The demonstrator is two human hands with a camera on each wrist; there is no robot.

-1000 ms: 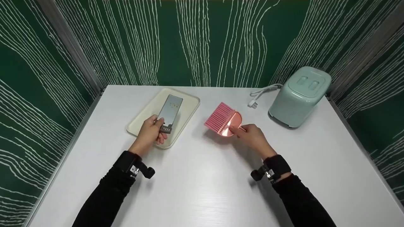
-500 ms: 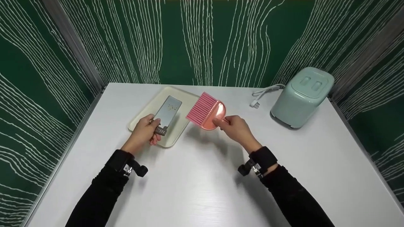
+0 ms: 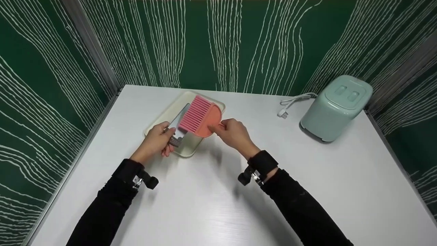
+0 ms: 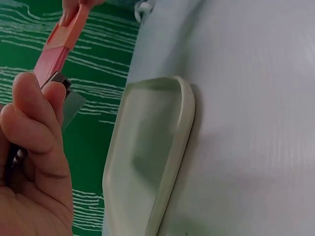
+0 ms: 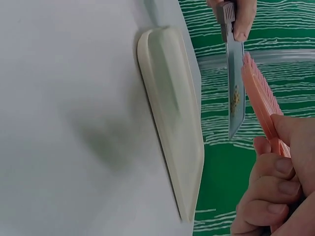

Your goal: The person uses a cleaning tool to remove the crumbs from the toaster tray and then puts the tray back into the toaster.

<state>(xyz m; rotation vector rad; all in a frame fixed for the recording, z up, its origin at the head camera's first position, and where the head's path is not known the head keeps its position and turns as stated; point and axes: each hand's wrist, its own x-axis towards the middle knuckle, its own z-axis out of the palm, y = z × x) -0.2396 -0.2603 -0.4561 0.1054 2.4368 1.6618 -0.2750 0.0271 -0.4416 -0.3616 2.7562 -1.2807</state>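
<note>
My left hand (image 3: pixel 157 138) grips the end of a grey metal crumb tray (image 3: pixel 176 123), thumb on top. Yellowish crumbs (image 5: pixel 235 102) lie on its flat face in the right wrist view. My right hand (image 3: pixel 234 133) pinches a pink brush (image 3: pixel 209 122) by its orange-pink body. Its bristles (image 3: pixel 194 114) overlap the crumb tray in the head view and hide part of it; whether they touch it I cannot tell. Both things are held up above a cream serving tray (image 3: pixel 187 151), which lies on the white table (image 3: pixel 205 205).
A mint-green toaster (image 3: pixel 336 111) stands at the back right of the table. Beside it lies its white cord with a plug (image 3: pixel 282 113). Green walls (image 3: pixel 194 41) with white line patterns enclose the table's back and sides.
My right hand has moved left with the brush, from beside the serving tray to over the crumb tray. My left hand keeps its hold, with the crumb tray turned slightly.
</note>
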